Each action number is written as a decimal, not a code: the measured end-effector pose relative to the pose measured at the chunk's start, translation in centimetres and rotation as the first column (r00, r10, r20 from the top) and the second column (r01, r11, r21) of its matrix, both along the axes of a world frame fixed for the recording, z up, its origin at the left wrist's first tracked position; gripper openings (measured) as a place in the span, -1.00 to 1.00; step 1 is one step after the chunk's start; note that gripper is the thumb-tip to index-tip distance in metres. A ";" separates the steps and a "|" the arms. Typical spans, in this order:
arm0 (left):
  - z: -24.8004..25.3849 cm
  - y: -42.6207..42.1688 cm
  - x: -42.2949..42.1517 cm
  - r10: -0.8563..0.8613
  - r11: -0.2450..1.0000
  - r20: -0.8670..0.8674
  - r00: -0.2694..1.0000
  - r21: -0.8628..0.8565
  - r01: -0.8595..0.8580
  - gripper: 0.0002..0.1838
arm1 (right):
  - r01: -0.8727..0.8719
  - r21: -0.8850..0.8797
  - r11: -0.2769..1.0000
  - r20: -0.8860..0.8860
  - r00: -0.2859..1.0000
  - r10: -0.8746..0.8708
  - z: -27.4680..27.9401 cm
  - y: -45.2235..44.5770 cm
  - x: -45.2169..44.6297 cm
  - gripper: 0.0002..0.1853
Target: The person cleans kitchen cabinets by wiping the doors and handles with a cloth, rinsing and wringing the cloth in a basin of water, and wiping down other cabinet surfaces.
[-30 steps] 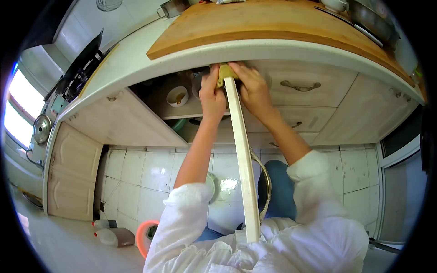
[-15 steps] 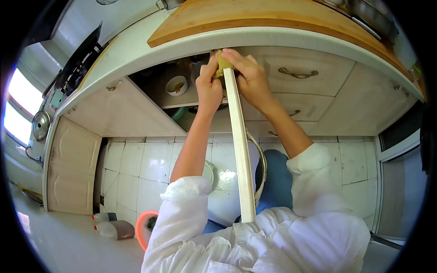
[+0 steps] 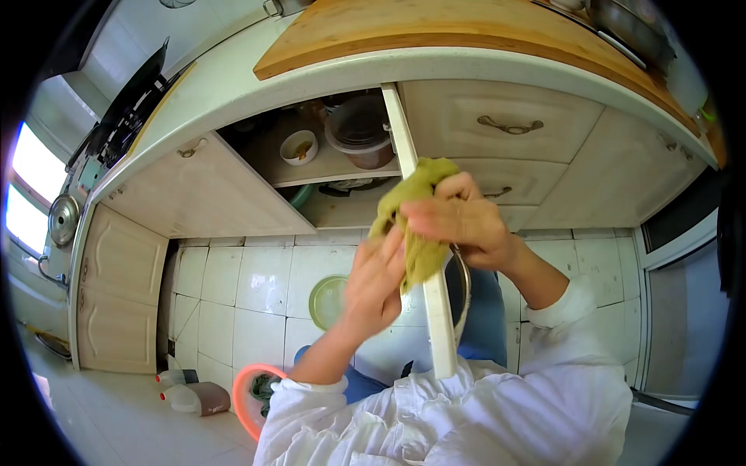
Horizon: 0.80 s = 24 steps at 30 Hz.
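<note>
A yellow-green cloth (image 3: 420,225) is bunched over the top edge of the open cabinet door (image 3: 441,326), around its middle. On the left side of the cloth is my left hand (image 3: 377,283), its fingers pressed against it and slightly blurred. My right hand (image 3: 462,221) grips the cloth from the right, also blurred by motion. The door stands edge-on to the view, running from the cabinet toward my body. Inside the cabinet, a white bowl (image 3: 299,147) and a lidded clear container (image 3: 361,136) sit on the upper shelf.
A wooden board (image 3: 466,31) lies on the countertop. Drawers (image 3: 497,120) are right of the door. On the floor are a green basin (image 3: 328,301), an orange-rimmed bucket (image 3: 247,404) and plastic jugs (image 3: 203,398). A stove (image 3: 132,113) is at the far left.
Both hands and the cloth have moved from the cabinet end of the door's edge toward my body. The lidded container and more of the green basin have come into view.
</note>
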<state>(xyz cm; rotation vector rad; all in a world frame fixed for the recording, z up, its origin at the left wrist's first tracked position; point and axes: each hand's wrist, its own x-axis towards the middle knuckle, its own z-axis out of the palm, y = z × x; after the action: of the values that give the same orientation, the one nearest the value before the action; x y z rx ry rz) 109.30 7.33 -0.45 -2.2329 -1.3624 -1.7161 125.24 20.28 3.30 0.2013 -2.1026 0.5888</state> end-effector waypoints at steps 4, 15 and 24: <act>-1.2 8.6 -2.3 0.053 0.998 -0.020 0.998 0.029 -0.053 -0.28 | 0.200 -0.019 0.980 -0.178 0.964 -0.200 -3.4 5.6 -3.5 -0.32; 1.6 11.2 -2.9 0.069 0.982 0.136 0.988 -0.186 -0.043 -0.24 | 0.193 -0.283 0.939 -0.161 0.956 -0.245 -5.2 4.9 -4.8 -0.09; 1.1 16.6 -5.5 0.028 0.980 0.190 0.981 -0.201 0.011 -0.28 | 0.202 -0.243 0.949 -0.248 0.933 -0.262 -4.8 11.5 -8.0 -0.18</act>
<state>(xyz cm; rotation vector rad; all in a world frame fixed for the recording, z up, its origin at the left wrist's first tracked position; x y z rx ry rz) 103.83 23.89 0.62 -2.2004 -1.6525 -1.9142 117.24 31.76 -1.53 -0.0865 -1.7449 0.6007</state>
